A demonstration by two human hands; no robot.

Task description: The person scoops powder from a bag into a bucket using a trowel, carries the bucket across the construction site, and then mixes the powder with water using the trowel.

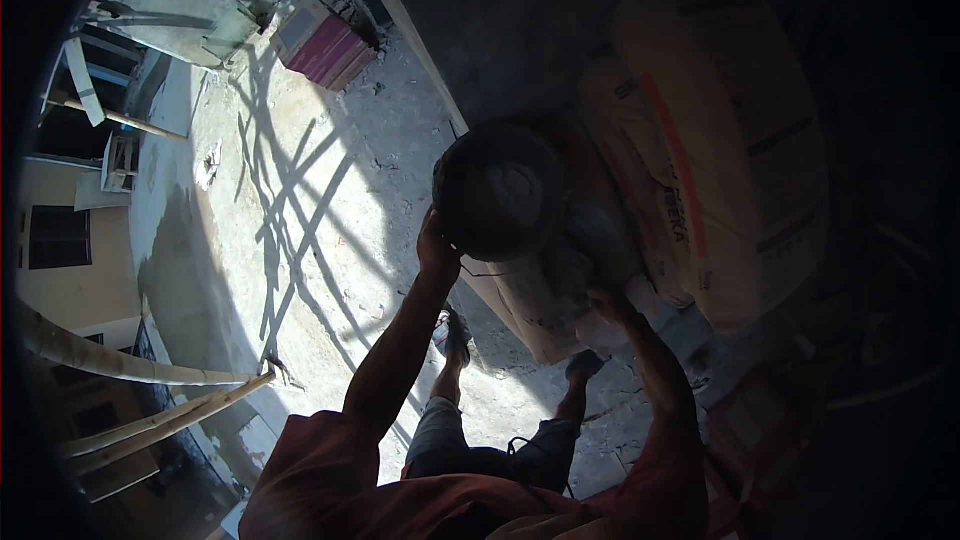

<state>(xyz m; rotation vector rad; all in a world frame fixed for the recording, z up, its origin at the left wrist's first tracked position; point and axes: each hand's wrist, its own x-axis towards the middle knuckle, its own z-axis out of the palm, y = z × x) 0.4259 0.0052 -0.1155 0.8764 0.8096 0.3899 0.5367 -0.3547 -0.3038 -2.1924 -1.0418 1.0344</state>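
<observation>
My left hand (437,248) grips the near left rim of a round, dark bucket (460,190). Some greyish matter shows inside the bucket, and a thin wire handle hangs at its near side. Just right of the bucket lies an opened brown cement bag (525,315) with grey powder (570,265) at its mouth. My right hand (610,305) is by this bag's near right side, fingers bent inward. Deep shade hides what those fingers hold, if anything.
Stacked full cement bags (730,160) with a red stripe stand at the right. A purple-and-brown box (325,45) sits on the sunlit concrete floor (330,190). Wooden poles (170,420) reach in from the left. My sandalled feet (455,335) are below the bucket.
</observation>
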